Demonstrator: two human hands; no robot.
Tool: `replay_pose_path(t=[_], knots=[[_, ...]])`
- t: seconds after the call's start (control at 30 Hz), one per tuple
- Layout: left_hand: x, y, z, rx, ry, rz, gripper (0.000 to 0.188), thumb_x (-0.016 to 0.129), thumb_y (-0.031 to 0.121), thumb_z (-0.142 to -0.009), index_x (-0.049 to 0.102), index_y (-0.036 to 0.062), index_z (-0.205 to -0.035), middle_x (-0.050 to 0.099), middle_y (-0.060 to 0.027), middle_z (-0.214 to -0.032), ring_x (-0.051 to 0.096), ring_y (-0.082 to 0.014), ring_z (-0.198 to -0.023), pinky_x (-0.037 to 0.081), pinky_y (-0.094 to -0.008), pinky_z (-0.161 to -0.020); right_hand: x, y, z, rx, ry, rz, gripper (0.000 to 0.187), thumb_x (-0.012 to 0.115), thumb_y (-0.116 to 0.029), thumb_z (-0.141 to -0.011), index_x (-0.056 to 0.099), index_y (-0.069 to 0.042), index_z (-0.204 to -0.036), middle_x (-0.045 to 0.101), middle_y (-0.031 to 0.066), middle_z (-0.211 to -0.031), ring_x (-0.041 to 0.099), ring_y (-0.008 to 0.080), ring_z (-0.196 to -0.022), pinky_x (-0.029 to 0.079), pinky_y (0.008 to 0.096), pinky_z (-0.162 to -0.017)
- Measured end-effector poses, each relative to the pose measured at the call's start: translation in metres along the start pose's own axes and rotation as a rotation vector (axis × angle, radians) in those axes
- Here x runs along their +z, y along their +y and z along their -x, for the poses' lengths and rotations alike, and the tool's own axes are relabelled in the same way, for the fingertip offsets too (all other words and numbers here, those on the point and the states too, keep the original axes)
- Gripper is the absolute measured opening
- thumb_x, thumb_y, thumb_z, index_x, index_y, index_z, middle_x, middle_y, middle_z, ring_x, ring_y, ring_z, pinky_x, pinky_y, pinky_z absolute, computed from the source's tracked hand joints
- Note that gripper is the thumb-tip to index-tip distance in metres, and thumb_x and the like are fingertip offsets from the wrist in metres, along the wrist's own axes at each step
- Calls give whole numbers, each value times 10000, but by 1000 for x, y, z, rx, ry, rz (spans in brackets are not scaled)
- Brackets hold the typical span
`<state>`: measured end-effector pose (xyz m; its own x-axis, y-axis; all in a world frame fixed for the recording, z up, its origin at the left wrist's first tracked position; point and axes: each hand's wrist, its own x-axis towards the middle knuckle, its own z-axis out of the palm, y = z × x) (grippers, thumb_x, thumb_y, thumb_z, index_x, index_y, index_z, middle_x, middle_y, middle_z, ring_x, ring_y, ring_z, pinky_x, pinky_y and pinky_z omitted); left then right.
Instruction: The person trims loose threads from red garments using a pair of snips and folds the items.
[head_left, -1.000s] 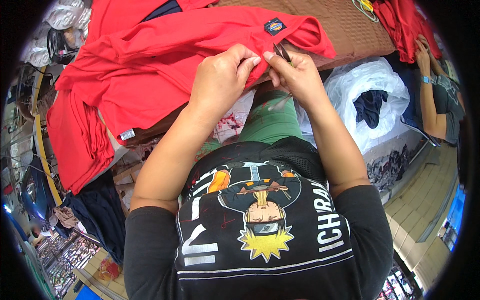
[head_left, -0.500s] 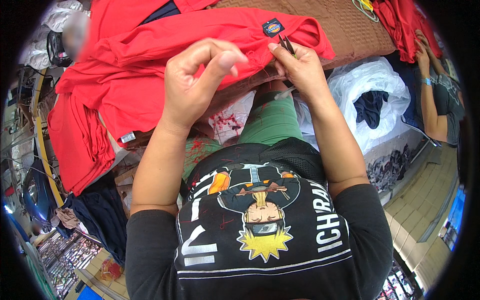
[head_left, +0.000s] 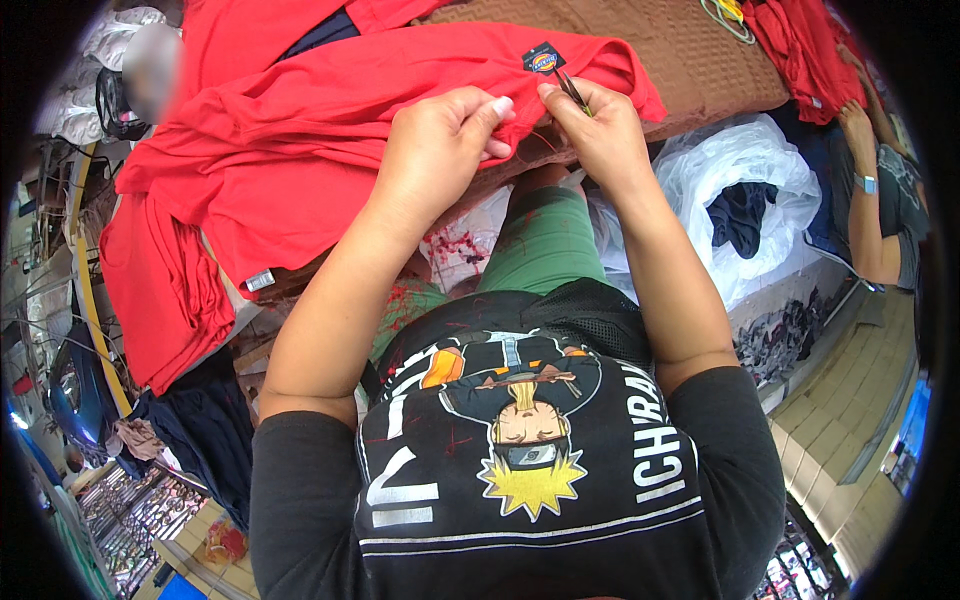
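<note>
A red garment point(head_left: 300, 120) lies across the padded surface, with a small dark tag point(head_left: 543, 59) near its right end. My left hand point(head_left: 440, 145) is closed at the garment's near edge, thumb and forefinger pinching the red cloth. Small dark thread snips point(head_left: 572, 92) stick up from my right hand point(head_left: 605, 130), whose fingers are wrapped round them. The snips' blades point up, just below the tag. A loose red thread point(head_left: 545, 138) shows between my hands. The tips of several left fingers are hidden by the cloth and the thumb.
Under the garment is a brown quilted cover point(head_left: 700, 60). A white plastic bag point(head_left: 790, 185) with dark cloth in it stands at the right. Beyond it a co-worker's hand point(head_left: 855, 125) touches another red garment point(head_left: 795, 50). Red thread scraps lie on my green shorts point(head_left: 550, 240).
My left hand has come down and right from the air onto the garment's edge, and its fingers have closed. The right hand with the snips has barely moved. The co-worker's arm has shifted slightly.
</note>
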<state>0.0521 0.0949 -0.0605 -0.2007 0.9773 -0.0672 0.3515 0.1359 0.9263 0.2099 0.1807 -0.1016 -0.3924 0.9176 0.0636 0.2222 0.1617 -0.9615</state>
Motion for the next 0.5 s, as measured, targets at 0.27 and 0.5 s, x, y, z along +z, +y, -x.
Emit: replay_pose_path(t=[0.27, 0.5], knots=[[1, -20, -2, -70, -59, 296, 306, 526, 244, -976, 581, -34, -1091, 646, -118, -1051, 682, -172, -799, 541, -254, -706, 1, 7, -3, 97, -37, -77, 341, 617, -301, -885, 595, -26, -685, 491, -12, -527, 443, 69, -507, 355, 276, -474], [-3, -15, 5, 152, -51, -130, 230, 648, 176, -898, 647, -14, -1027, 682, -65, -933, 657, -112, -823, 527, -252, -764, -4, 1, 0, 75, -38, -42, 342, 615, -308, -885, 598, -28, -689, 485, -14, -532, 440, 68, -516, 360, 276, -479]])
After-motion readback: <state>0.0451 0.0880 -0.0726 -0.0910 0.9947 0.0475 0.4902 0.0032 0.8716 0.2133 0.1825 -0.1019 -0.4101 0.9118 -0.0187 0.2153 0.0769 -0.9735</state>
